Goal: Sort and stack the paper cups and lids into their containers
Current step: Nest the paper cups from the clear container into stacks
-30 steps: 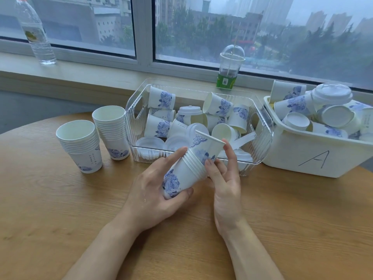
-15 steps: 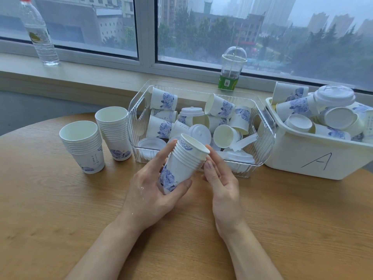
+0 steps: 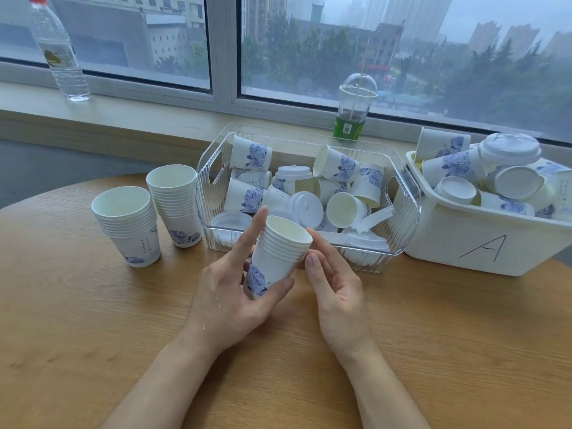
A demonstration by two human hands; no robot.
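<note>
The left hand grips a short nested stack of white paper cups with a blue flower print, thumb under the base and forefinger up the far side. The stack is raised over the round wooden desk, its long axis tilted, mouth up and leaning right toward the right hand. That hand is open, fingers relaxed, just beside the stack's rim; whether it touches the stack I cannot tell.

Two taller stacks of the same cups stand upright on the desk to the left, nearer the left hand, so that is likely where this stack goes.

Just behind the hands, the clear ribbed plastic bin holds loose cups lying on their sides among white lids. The white plastic tub marked "A" at right is heaped with cups and lids.
</note>
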